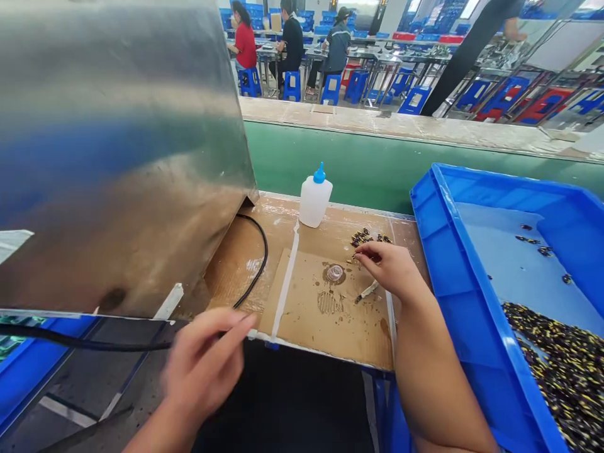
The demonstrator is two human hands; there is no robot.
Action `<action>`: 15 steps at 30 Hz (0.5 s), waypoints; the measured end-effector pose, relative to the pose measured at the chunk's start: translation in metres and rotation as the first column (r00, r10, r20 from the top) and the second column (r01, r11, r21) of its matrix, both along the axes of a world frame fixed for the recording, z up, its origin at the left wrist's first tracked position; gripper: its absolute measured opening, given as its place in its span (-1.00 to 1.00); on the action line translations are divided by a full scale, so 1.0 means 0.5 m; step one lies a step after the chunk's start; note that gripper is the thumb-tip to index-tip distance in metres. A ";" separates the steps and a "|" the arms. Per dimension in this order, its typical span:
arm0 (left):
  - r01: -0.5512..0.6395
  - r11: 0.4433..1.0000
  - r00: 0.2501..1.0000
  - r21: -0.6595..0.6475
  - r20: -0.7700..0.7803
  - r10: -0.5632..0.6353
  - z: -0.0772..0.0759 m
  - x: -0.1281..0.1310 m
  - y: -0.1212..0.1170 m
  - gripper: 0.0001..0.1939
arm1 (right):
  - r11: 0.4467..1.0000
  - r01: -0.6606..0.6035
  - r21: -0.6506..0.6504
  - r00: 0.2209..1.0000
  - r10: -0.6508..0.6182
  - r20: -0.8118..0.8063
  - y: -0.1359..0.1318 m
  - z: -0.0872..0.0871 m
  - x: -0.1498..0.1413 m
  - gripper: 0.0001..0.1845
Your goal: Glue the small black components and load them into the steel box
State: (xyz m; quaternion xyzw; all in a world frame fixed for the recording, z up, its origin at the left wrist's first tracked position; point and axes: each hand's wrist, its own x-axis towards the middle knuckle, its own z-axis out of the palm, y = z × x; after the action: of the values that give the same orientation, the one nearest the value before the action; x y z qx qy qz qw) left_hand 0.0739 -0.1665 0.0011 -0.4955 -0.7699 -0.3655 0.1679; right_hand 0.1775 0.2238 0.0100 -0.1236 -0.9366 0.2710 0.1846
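My right hand [389, 267] pinches a small dark part [355, 255] between thumb and finger, low over the cardboard mat. Just behind it lies a little pile of black-and-yellow parts [361, 238]. My left hand [210, 362], slightly blurred, hovers before the bench's front edge with thumb and forefinger together; anything held there is too small to make out. On the cardboard [302, 314] between the hands stands a small clear round cup [335, 273] in a wet patch. A brush-like tool with a dark tip [367, 292] lies near my right wrist.
A white squeeze bottle [315, 200] with a blue nozzle stands behind the cardboard. A large metal housing [117, 157] fills the left, with a black cable [264, 251] beside it. At right, a blue bin [453, 251] holds many black-and-yellow parts. People sit at tables beyond the green belt [340, 157].
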 end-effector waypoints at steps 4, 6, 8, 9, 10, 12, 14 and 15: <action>0.148 0.975 0.934 -0.163 -0.301 -0.193 -0.015 -0.039 0.097 -0.55 | 0.999 -0.033 0.025 0.999 0.032 0.039 -0.010 -0.002 -0.011 -0.89; 0.136 0.924 0.899 -0.358 -0.346 -0.267 -0.025 -0.072 0.158 -0.69 | 0.999 -0.048 0.010 0.998 0.047 0.052 -0.012 -0.004 -0.013 -0.90; 0.086 0.841 0.893 -0.534 -0.334 -0.303 -0.028 -0.092 0.193 -0.78 | 0.999 -0.054 -0.001 0.997 0.054 0.059 -0.011 -0.005 -0.013 -0.91; 0.063 0.800 0.893 -0.597 -0.323 -0.312 -0.026 -0.095 0.200 -0.81 | 0.998 -0.057 -0.003 0.996 0.057 0.063 -0.011 -0.005 -0.012 -0.90; 0.052 0.771 0.896 -0.634 -0.311 -0.316 -0.023 -0.094 0.202 -0.83 | 0.998 -0.061 -0.002 0.996 0.061 0.070 -0.010 -0.004 -0.011 -0.90; 0.042 0.739 0.902 -0.672 -0.292 -0.317 -0.015 -0.089 0.197 -0.85 | 0.997 -0.074 0.003 0.992 0.074 0.098 -0.010 -0.002 -0.010 -0.89; 0.025 0.719 0.913 -0.695 -0.276 -0.299 -0.009 -0.084 0.191 -0.86 | 0.995 -0.094 0.015 0.985 0.091 0.146 -0.010 0.001 -0.009 -0.88; 0.018 0.720 0.918 -0.694 -0.273 -0.287 -0.009 -0.084 0.189 -0.86 | 0.994 -0.104 0.022 0.980 0.098 0.174 -0.011 0.001 -0.009 -0.88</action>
State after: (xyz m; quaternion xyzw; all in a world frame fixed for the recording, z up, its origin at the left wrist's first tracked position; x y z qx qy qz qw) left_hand 0.0321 -0.0719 -0.0032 -0.6433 -0.7607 0.0258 0.0828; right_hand 0.1729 0.2185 0.0106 -0.0961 -0.9582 0.2536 0.0905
